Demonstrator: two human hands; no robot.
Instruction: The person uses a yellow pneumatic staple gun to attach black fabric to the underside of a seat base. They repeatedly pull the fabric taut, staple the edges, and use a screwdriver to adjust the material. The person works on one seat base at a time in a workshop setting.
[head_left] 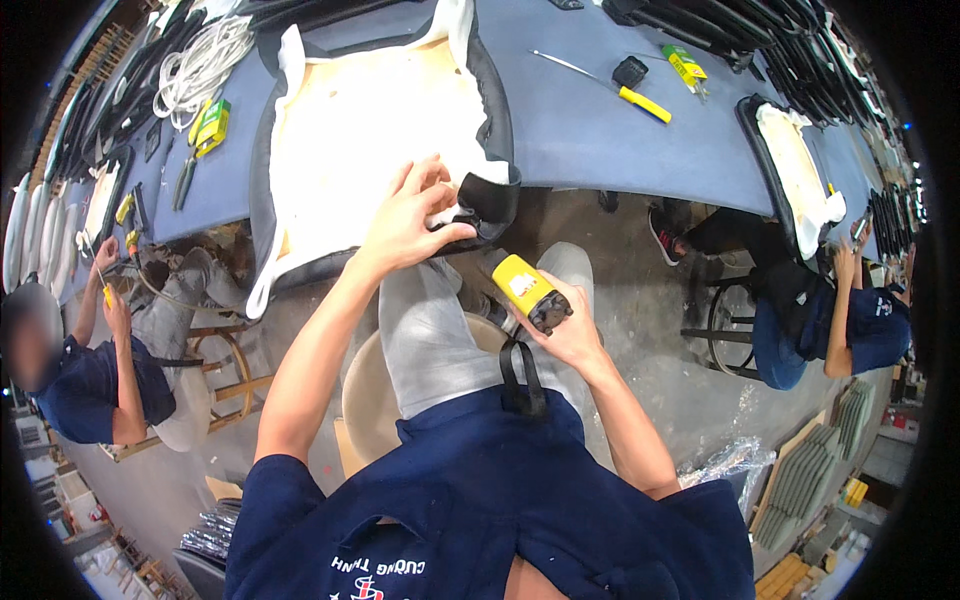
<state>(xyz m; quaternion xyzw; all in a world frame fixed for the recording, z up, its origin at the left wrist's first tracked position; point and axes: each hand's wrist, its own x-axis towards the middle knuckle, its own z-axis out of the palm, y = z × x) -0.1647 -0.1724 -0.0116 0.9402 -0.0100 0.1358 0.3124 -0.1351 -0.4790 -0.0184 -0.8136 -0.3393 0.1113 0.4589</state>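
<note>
A padded seat panel (385, 130) lies on the table in front of me, its pale backing up and white cloth and black cover material folded around its edges. At its near right corner my left hand (410, 213) is closed on the black cover (487, 200), fingers curled over the fold and thumb stretched along it. My right hand (572, 325) is wrapped around a yellow-and-black staple gun (522, 285), held over my lap just below that corner. The gun's nose is hidden from view.
On the blue-grey table (570, 140) lie a yellow-handled pointed tool (643, 104), a small black object (630, 71) and a yellow-green box (685, 66). White cord (205, 65) is coiled at the far left. Co-workers sit left (110, 375) and right (840, 310).
</note>
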